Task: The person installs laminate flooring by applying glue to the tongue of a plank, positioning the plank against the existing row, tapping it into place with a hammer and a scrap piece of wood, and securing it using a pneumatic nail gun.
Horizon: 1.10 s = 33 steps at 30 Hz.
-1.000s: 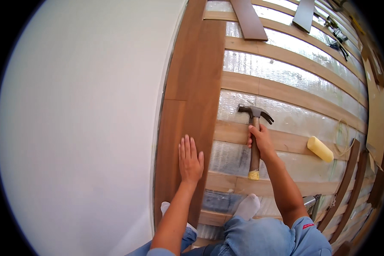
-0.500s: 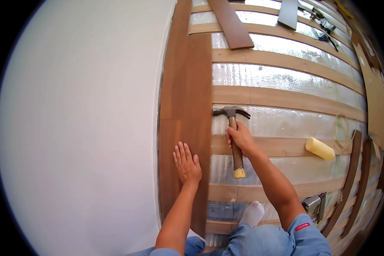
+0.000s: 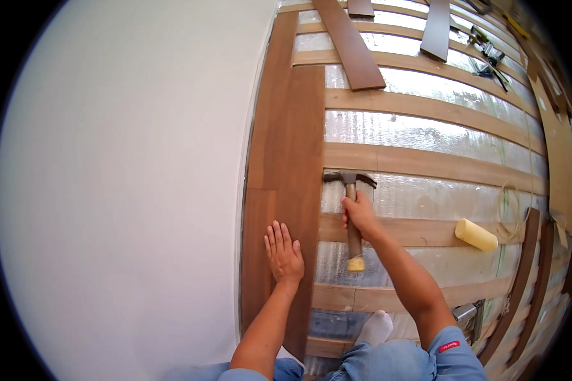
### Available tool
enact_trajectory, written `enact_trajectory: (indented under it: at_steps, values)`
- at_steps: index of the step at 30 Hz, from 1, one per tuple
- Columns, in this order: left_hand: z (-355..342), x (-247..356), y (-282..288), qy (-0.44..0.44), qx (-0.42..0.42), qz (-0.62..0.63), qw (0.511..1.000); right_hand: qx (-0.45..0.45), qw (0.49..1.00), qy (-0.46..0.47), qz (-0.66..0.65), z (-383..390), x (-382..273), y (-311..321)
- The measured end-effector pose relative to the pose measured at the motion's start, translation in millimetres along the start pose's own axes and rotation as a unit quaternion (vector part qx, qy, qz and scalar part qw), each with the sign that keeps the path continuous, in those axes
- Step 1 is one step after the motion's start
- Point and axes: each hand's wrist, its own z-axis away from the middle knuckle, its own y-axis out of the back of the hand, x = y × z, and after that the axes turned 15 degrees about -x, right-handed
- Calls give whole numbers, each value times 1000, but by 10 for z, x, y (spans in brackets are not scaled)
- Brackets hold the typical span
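Brown wooden floorboards [image 3: 292, 140] lie side by side along the white wall, across pale wooden battens. My left hand [image 3: 285, 254] rests flat on them, fingers stretched out and holding nothing. In my right hand [image 3: 360, 214] is a claw hammer [image 3: 354, 238], gripped around its brown handle. Its dark head is right at the outer long edge of the floorboards, the claw pointing away to the right. Yellow material covers the handle's butt end. Whether the striking face touches the board edge I cannot tell.
Pale battens [image 3: 426, 162] cross silvery sheeting. A loose brown board [image 3: 356, 54] slants across them at the far end. To the right lie a yellow cylinder [image 3: 476, 235], a coil of thin cord [image 3: 508, 206] and a metal tool [image 3: 470, 317]. My socked foot [image 3: 376, 327] is below.
The whole view has shifted, so the floor appears lower. My right hand still holds the hammer with its head beside the board edge. My left hand stays flat on the boards.
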Motion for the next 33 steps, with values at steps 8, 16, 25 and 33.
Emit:
enact_trajectory:
  at_steps: [8,16,25,33]
  values:
    - [-7,33,52,8,-18,19,1000,69,994,74,-49,-463,-480,359]
    - [34,6,-33,1,-24,17,1000,33,998,52,-14,-1184,-801,324]
    - [-53,-136,58,-16,-9,14,1000,41,996,85,-11,-69,-375,561]
    - [12,71,-162,-41,-21,-59,997,189,834,3,518,1284,287,1196]
